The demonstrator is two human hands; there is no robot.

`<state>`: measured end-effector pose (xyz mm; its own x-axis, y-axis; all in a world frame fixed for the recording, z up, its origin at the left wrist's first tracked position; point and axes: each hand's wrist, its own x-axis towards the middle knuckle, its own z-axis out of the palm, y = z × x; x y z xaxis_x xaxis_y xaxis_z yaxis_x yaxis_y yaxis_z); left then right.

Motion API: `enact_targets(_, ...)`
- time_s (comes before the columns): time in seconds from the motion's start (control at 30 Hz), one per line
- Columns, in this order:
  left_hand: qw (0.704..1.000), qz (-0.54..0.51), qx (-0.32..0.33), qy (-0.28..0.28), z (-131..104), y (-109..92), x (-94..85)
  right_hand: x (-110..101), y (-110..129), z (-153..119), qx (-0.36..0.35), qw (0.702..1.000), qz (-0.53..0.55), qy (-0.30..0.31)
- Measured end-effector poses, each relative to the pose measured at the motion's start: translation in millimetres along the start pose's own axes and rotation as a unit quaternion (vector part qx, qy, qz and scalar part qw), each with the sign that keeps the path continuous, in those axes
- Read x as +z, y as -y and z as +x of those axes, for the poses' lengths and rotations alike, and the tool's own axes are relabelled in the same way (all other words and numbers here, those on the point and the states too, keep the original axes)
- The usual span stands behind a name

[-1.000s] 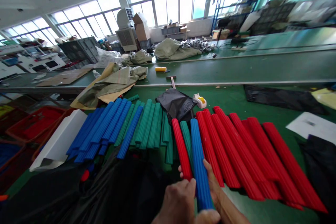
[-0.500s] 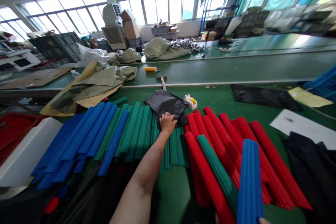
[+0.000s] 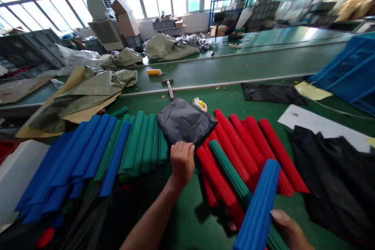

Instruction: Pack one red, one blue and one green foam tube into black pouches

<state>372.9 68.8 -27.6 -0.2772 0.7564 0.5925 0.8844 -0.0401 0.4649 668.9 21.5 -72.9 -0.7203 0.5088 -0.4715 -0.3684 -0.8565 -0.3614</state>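
My left hand (image 3: 182, 161) is closed on the near edge of a black plastic bag (image 3: 186, 120), which lies partly over green ribbed rolls (image 3: 145, 142). At the lower right my right hand (image 3: 285, 224) wraps round a bundle: a blue roll (image 3: 259, 203), a green roll (image 3: 231, 168) and a red roll (image 3: 218, 179), held at a slant. Part of this hand is hidden behind the rolls. More red rolls (image 3: 243, 140) lie beyond the bundle, and blue rolls (image 3: 77, 152) lie side by side at the left.
A tape dispenser (image 3: 200, 104) and a hammer-like tool (image 3: 170, 89) lie behind the bag. Black bags (image 3: 336, 175), white paper (image 3: 316, 125) and a blue crate (image 3: 348, 74) are at the right. A white box (image 3: 23, 175) stands at the left.
My left hand has moved nearer, drawing the black bag towards me. My right hand has come further into view with the bundle, which has shifted left and tilted. The view has turned right.
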Motion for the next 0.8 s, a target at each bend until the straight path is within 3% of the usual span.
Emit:
enact_targets(0.1,0.996,-0.068,-0.054,-0.036,-73.4,-37.2,8.3,9.5,5.0,2.2,0.005,0.999,0.025,-0.019)
enact_targets(0.17,0.987,-0.118,-0.093,-0.049,-107.0,-56.3,20.3,14.2,9.5,2.9,0.022,0.998,0.035,-0.043)
enact_targets(0.27,0.975,-0.151,-0.144,-0.083,-123.6,-75.5,36.8,21.6,17.7,0.8,0.035,0.996,0.004,-0.084)
enact_targets(0.37,0.970,-0.159,-0.163,-0.089,-114.7,-82.8,41.3,29.5,22.7,-2.0,0.013,0.993,-0.060,-0.098)
enact_targets(0.5,0.973,-0.153,-0.168,-0.025,-104.7,-80.5,24.4,34.4,20.0,-1.5,-0.017,0.991,-0.106,-0.085)
enact_targets(0.6,0.963,-0.149,-0.223,-0.003,-112.1,-85.2,0.4,31.4,15.0,2.1,0.010,0.989,-0.103,-0.101)
enact_targets(0.63,0.957,-0.163,-0.240,0.026,-116.9,-90.7,-7.9,29.6,12.9,3.5,0.027,0.989,-0.100,-0.106)
enact_targets(0.7,0.939,-0.199,-0.245,0.138,-127.8,-107.7,-22.1,25.5,7.9,5.7,0.046,0.989,-0.096,-0.104)
enact_targets(0.8,0.905,-0.186,-0.246,0.292,-142.2,-140.3,-34.0,20.5,-1.1,6.8,0.004,0.992,-0.088,-0.088)
